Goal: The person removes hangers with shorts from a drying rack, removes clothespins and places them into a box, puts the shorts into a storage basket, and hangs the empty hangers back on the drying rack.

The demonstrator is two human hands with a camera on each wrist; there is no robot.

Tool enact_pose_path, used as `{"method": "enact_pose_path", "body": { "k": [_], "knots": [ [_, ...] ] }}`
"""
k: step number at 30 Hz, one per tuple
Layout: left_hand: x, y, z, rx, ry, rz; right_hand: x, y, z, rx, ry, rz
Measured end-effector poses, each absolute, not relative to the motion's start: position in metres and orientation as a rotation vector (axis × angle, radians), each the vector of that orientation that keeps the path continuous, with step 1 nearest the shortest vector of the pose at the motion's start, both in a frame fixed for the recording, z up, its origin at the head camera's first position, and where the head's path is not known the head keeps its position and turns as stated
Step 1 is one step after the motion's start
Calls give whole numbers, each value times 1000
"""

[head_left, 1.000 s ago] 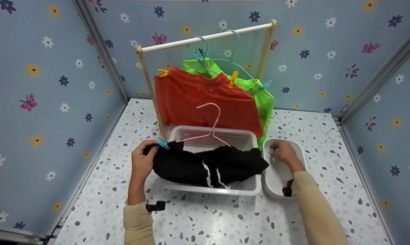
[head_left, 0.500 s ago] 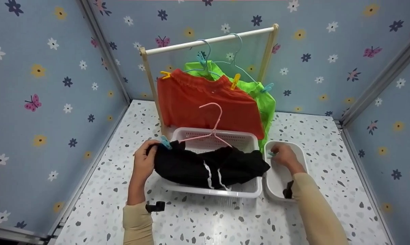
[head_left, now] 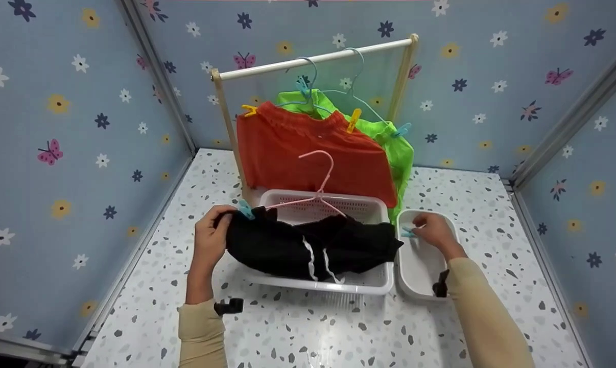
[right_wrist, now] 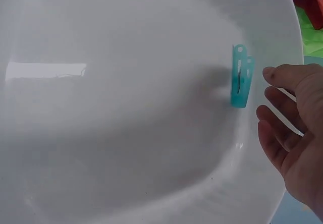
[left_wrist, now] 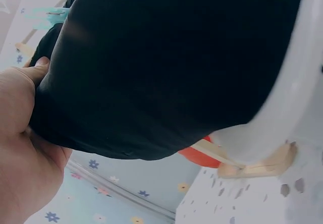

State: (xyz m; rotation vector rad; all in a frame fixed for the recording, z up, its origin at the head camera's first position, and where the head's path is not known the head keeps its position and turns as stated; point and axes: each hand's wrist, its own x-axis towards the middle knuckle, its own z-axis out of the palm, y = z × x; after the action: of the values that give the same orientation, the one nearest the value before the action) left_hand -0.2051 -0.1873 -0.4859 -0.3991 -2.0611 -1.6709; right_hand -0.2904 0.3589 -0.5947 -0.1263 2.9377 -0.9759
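My left hand point(head_left: 211, 232) grips the left end of black shorts point(head_left: 267, 245) with white drawstrings, thumb on the near side of the cloth. A blue clothespin point(head_left: 245, 209) clamps the shorts beside my fingers, by the left arm of a pink hanger point(head_left: 321, 191). The shorts lie across a white basket point(head_left: 328, 287). My right hand point(right_wrist: 303, 128) hovers in a small white tray point(head_left: 407, 286), fingers loosely bent and holding nothing. Just off its fingertips, a turquoise clothespin point(right_wrist: 241, 77) lies against the tray's end, apart from them.
Behind the basket stands a rack with a white rod point(head_left: 313, 60). Red shorts point(head_left: 313, 153) with yellow clothespins and green shorts point(head_left: 402, 153) with blue ones hang there on blue hangers. Patterned walls point(head_left: 83, 204) enclose the speckled table point(head_left: 298, 327).
My right hand has drawn slightly back to the right, away from the clothespin in the tray, which now shows more clearly. My left hand has shifted slightly left and still holds the black shorts.
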Motion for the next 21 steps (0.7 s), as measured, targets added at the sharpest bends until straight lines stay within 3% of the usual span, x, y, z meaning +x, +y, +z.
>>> {"method": "enact_pose_path", "body": {
  "k": [8,21],
  "knots": [
    [-206,-185,-471,-458,-2086,-1518,-288,352,-574,-51,2943,-1065],
    [-195,-165,-446,-512,-2221,-1467,-240,270,-495,-398,3043,-1702]
  ]
}}
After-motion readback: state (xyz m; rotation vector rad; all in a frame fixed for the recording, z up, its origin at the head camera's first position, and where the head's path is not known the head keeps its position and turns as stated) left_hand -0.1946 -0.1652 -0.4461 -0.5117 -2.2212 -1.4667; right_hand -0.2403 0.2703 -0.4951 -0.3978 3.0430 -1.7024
